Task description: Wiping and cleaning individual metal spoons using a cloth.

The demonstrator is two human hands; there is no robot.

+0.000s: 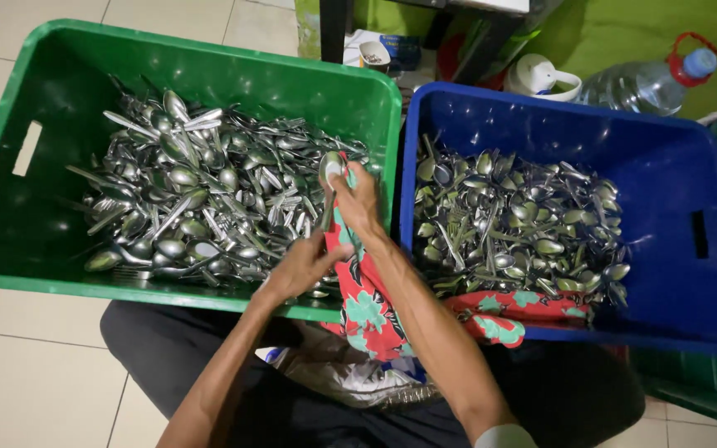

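My right hand (355, 202) grips a steel spoon (331, 168) wrapped in a red floral cloth (367, 311), held over the right edge of the green crate (10, 207). The spoon's bowl sticks up above my fingers. My left hand (302, 267) is closed around the spoon's lower end and the cloth, just above the crate's near rim. The green crate holds a heap of steel spoons and forks (201, 191). To the right, a blue crate (682, 290) holds another heap of cutlery (516, 224). The cloth drapes over the blue crate's near rim.
Both crates stand on a pale tiled floor (26, 365) in front of my crossed legs. Behind them are a large clear water bottle with a red cap (649, 83), a white jug (541, 79), a small cup (373, 55) and a green wall. Another green crate edge (690, 390) shows at the right.
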